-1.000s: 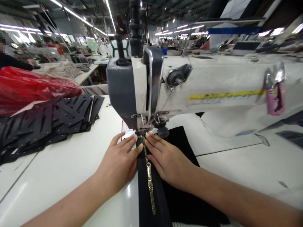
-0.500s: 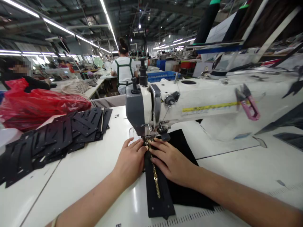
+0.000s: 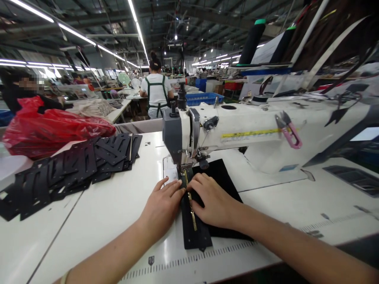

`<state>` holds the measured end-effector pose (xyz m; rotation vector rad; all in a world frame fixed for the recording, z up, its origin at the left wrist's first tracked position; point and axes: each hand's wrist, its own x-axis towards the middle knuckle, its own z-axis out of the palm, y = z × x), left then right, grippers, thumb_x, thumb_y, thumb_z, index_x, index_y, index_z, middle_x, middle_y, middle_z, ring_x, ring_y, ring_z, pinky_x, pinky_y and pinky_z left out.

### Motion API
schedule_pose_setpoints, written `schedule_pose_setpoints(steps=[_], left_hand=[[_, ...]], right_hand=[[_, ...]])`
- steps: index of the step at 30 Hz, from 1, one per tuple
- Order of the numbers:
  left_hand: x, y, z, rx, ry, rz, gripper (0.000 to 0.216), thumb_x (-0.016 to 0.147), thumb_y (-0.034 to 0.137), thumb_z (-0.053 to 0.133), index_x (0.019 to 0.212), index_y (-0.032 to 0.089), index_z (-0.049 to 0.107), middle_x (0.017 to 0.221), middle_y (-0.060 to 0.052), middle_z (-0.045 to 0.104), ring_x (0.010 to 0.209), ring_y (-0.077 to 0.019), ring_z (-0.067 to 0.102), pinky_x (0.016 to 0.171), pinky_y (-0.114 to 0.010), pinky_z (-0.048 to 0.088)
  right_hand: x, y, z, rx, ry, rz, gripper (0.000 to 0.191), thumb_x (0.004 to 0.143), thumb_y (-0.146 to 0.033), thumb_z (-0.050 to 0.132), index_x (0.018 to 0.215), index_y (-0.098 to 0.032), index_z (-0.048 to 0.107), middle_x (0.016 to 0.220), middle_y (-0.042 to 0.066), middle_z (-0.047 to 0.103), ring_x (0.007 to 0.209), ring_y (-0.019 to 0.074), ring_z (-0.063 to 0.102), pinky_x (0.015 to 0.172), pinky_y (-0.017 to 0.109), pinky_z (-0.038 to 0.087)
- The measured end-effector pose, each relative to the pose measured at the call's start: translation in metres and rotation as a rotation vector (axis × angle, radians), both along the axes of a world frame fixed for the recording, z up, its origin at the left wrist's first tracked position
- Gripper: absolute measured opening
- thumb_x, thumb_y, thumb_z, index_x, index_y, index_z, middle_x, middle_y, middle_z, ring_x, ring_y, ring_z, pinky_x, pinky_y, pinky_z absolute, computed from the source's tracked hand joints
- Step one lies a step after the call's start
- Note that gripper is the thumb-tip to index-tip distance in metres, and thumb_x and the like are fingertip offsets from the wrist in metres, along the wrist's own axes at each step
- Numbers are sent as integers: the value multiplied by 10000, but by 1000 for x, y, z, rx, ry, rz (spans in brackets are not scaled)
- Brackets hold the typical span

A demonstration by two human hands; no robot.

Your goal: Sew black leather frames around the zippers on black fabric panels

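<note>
A black fabric piece with a brass zipper lies under the presser foot of a white sewing machine. My left hand lies flat on the table and the fabric's left edge, fingers apart, just left of the zipper. My right hand presses flat on the black fabric just right of the zipper. Both sets of fingertips sit close in front of the needle area. The zipper's upper end is hidden under the foot.
A spread stack of black cut pieces lies on the table at left, with a red plastic bag behind. Pink thread snips hang on the machine arm. A ruler scale runs along the table's front edge. Other people work at far tables.
The view has pulled back and risen. The fabric and zipper have fed further under the foot, and both hands have followed them toward the machine.
</note>
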<state>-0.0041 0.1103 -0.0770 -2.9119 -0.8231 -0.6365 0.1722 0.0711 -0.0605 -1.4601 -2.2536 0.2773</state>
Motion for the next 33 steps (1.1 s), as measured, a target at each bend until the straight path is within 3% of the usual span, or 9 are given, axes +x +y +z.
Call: schedule_pose_setpoints(steps=[6,10,13,16,20,24,29,31,33], left_hand=[[2,0,2,-28,-21,8,260,827,67,450,1050,119,572,1119,-108,611,1104,-232,525,1044,-509,251],[1,2,-2,26,11,-20,252,849,105,454,1060,149,585,1120,-112,607,1077,-239,546,1043,-529,240],[-1,0,-8,76,47,-65,256,855,108,445,1071,124,582,1152,-143,586,1074,-241,550,1058,-511,231],[-5,-9,-6,78,91,-96,288,858,104,430,1119,99,550,1194,-163,556,1123,-247,515,1054,-489,260],[-9,-22,9,-45,89,-107,317,836,143,412,1119,108,552,1198,-149,558,1157,-248,485,1065,-499,237],[-2,-27,19,-119,34,-34,288,825,214,435,1055,142,593,1161,-119,585,1143,-256,495,1062,-515,237],[9,-25,13,-77,27,12,295,852,218,419,1074,114,584,1151,-139,587,1128,-255,507,1039,-488,312],[10,-24,11,-43,22,6,300,849,206,408,1067,104,587,1136,-143,596,1121,-262,513,1029,-496,331],[9,-24,10,-16,32,-7,311,844,197,399,1063,88,590,1131,-154,598,1116,-277,517,1014,-509,351]], right_hand=[[1,15,2,-72,38,11,139,660,-118,569,741,-171,470,788,23,524,761,171,485,690,294,392],[0,1,0,-89,106,-48,128,716,-68,494,768,-174,441,694,-11,502,632,125,475,577,238,399],[-3,-30,-6,167,51,-55,182,791,-53,405,895,-141,525,837,70,550,779,186,504,691,330,423],[-7,-63,-18,438,-68,2,248,868,-150,394,1021,-100,583,1035,144,569,971,272,480,829,442,372],[-12,-82,-28,442,-84,26,320,895,-220,387,1048,-37,599,1050,150,597,972,273,489,852,428,369],[-16,-80,-28,410,-4,41,307,883,-177,386,1007,-22,619,981,132,614,919,239,502,878,394,386],[-18,-74,-24,490,6,28,284,874,-185,399,917,-65,652,859,109,634,834,224,528,840,389,432],[-15,-66,-18,457,3,49,279,871,-193,406,823,-105,666,758,92,626,758,212,540,767,380,469],[-10,-53,-13,431,-2,27,290,875,-189,395,834,-105,670,802,109,638,793,223,562,777,394,483]])
